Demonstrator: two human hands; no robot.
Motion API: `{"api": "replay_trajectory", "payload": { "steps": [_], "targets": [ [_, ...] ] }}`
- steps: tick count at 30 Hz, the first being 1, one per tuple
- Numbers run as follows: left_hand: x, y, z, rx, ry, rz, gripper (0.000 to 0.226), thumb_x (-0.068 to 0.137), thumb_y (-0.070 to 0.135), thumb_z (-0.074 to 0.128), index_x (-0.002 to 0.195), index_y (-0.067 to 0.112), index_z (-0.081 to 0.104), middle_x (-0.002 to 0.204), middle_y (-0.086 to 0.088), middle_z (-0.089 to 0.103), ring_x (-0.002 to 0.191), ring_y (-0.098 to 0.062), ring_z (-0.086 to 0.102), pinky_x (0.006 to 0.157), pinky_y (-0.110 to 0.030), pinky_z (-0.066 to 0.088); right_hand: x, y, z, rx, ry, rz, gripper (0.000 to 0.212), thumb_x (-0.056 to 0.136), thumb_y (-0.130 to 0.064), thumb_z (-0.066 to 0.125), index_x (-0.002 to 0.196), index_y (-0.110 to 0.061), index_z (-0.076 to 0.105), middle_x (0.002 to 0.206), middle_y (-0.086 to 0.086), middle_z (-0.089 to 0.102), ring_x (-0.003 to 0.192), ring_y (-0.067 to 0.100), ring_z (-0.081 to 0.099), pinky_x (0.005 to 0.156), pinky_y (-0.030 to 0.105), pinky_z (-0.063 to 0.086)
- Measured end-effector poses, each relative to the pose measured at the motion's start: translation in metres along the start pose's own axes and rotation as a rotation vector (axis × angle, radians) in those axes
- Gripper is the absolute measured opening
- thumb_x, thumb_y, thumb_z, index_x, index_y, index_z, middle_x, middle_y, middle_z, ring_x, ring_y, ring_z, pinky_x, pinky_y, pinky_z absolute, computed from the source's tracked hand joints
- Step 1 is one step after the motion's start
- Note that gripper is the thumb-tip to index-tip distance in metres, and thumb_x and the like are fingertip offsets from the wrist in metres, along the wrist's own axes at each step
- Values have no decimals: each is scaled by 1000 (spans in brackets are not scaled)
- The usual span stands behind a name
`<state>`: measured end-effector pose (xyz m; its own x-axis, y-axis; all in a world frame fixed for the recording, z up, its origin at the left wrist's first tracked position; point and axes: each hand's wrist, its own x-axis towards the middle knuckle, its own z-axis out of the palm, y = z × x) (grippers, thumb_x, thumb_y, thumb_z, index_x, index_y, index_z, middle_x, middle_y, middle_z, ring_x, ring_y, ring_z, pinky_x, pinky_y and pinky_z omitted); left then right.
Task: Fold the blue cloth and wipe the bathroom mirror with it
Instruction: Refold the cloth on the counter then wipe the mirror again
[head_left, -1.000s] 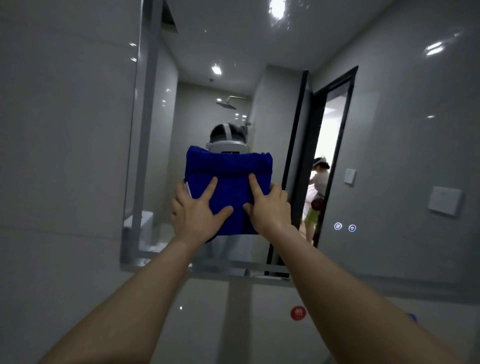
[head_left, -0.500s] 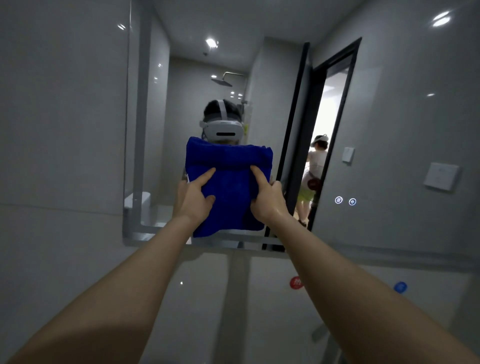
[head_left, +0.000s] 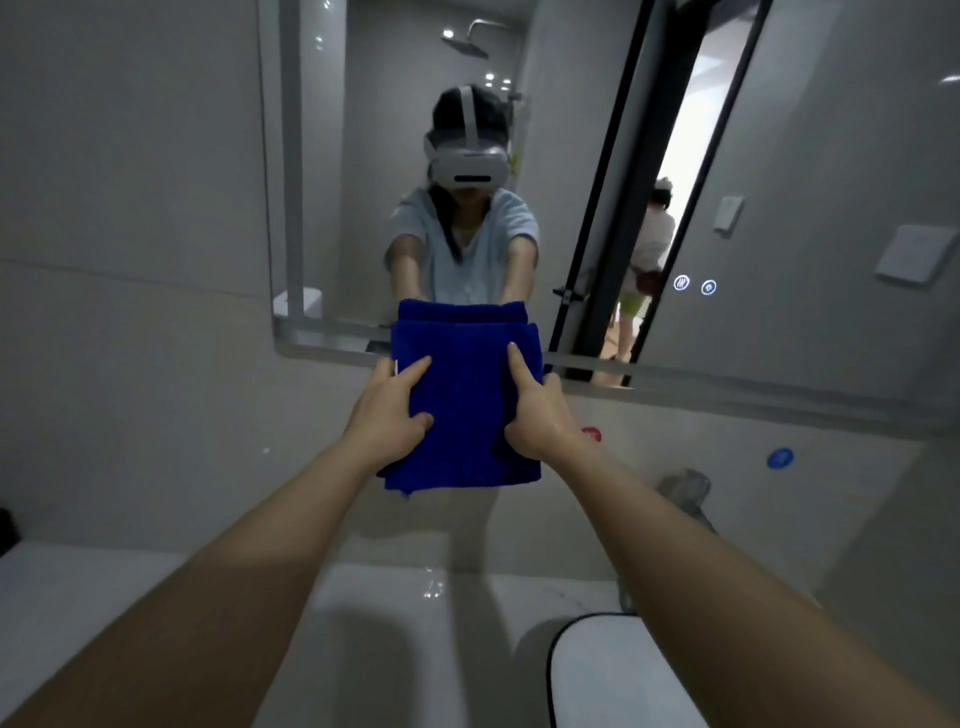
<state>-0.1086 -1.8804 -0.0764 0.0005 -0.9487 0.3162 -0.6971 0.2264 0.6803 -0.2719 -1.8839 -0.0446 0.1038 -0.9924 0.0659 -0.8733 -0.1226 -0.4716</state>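
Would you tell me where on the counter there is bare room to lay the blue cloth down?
The barest patch is the left stretch of the counter, between the dark object at the left edge and the basin. The right side is crowded: the faucet and a black-rimmed white object stand there.

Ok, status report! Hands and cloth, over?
Left hand and right hand grip the folded cloth. Cloth low, across the mirror bottom edge. Nothing in the way.
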Motion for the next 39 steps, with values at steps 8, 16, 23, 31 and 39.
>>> {"api": "replay_trajectory", "payload": {
  "steps": [8, 16, 23, 31, 39],
  "targets": [
    [-84, -9, 39, 91, -86, -105, 69, 89, 16, 58, 147, 22, 21, 139, -7, 28, 119, -26, 44, 95, -31, 40, -69, 40, 39, -13, -145, 15, 83, 90, -3, 51, 150, -29, 0, 145, 12, 14, 126, 33, 37, 105, 37, 34],
    [-155, -6, 65, 163, -135, -147, 70, 88, 19, 60, 146, 23, 22, 138, -8, 30, 117, -26, 46, 94, -30, 40, -138, 72, 61, -23, -204, 9, 81, 89, -4, 52, 150, -19, 3, 146, 13, 13, 128, 32, 35, 106, 33, 34],
    [-208, -8, 77, 210, -171, -196, 70, 88, 21, 60, 146, 23, 22, 138, -9, 29, 117, -28, 46, 96, -32, 40, -184, 86, 80, -53, -264, 12, 80, 88, -6, 53, 150, -20, 3, 146, 15, 14, 128, 34, 35, 105, 34, 33],
    [-263, -29, 86, 222, -234, -265, 69, 89, 19, 58, 147, 22, 21, 138, -9, 27, 117, -28, 45, 99, -32, 38, -225, 91, 119, -76, -363, 14, 79, 88, -6, 53, 150, -18, 4, 142, 16, 17, 120, 35, 43, 100, 33, 38],
    [-293, -55, 105, 288, -320, -287, 68, 89, 21, 56, 147, 21, 19, 138, -10, 26, 111, -28, 49, 93, -31, 41, -247, 105, 158, -67, -454, 69, 81, 90, -8, 52, 150, -17, -1, 148, 17, 10, 131, 35, 32, 108, 33, 30]
  ]
}}
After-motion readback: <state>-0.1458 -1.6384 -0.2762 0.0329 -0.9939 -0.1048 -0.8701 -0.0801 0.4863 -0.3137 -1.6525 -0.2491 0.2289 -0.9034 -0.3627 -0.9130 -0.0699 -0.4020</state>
